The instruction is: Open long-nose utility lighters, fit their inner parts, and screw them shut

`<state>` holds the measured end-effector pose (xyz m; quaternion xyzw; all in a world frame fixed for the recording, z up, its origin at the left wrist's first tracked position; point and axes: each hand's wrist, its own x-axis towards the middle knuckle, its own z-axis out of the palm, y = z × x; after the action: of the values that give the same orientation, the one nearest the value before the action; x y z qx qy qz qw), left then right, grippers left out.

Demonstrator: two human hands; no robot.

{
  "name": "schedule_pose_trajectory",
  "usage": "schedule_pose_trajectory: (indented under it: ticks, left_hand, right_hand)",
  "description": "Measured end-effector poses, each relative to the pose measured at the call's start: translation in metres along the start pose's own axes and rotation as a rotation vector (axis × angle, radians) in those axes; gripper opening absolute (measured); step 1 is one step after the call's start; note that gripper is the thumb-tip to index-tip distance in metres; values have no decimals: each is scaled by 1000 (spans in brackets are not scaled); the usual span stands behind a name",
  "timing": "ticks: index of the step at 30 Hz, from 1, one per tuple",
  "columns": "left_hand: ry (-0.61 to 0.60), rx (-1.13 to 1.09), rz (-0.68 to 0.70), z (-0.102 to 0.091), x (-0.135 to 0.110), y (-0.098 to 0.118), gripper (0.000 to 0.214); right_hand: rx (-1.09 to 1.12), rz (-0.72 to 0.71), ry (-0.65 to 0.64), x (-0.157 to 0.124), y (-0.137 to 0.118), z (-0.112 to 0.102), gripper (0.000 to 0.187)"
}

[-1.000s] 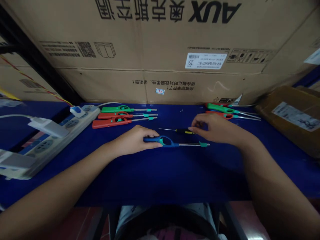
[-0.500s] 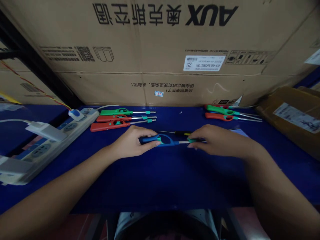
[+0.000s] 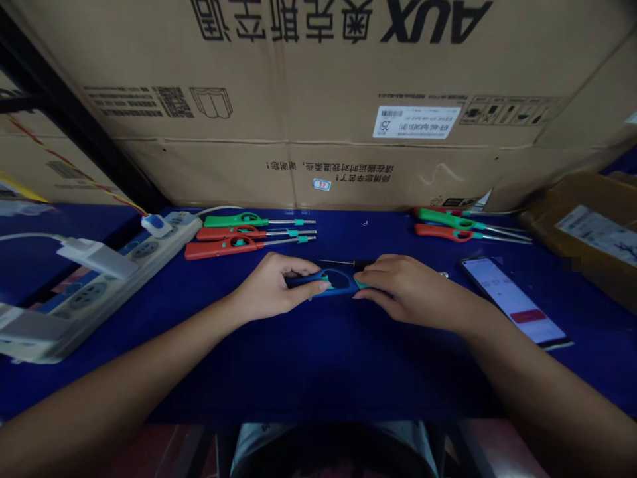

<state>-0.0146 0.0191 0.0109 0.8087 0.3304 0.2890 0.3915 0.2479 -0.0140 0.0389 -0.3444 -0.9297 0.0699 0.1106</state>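
Note:
A blue long-nosed lighter [image 3: 341, 289] lies level between my two hands, over the blue tabletop. My left hand [image 3: 276, 285] is closed round its handle, the thumb by the green trigger [image 3: 326, 281]. My right hand [image 3: 403, 285] pinches a small green sleeve [image 3: 360, 282] at the front end of the lighter's body. That hand hides the metal barrel. Just behind the lighter lies a thin screwdriver [image 3: 343, 262], its dark handle partly covered by my right hand.
Red and green lighters [image 3: 223, 249] lie at the left, sleeves near their tips. More lighters [image 3: 440, 231] lie right. A power strip [image 3: 109, 285] with plugs borders the left, a lit phone [image 3: 515, 302] the right. Cardboard [image 3: 298, 119] walls the back; a taped parcel [image 3: 582, 232] stands right.
My right hand has moved left along the barrel, bringing the green sleeve from partway along it to the blue body. The phone is now uncovered. My left hand still grips the handle.

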Motion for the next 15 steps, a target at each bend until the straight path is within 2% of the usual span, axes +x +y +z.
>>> schedule_pose_trajectory:
  ticks: [7,11,15]
  left_hand:
    - [37,63,45,2,-3,1,27]
    - [49,128,99,2,-5,1,26]
    - [110,255,184,4,-4,-2,24]
  right_hand:
    - [11,0,-12,0,-3,2,19]
    - [79,27,-61,0,-2,1,19]
    - [86,72,-94,3,-1,5,20]
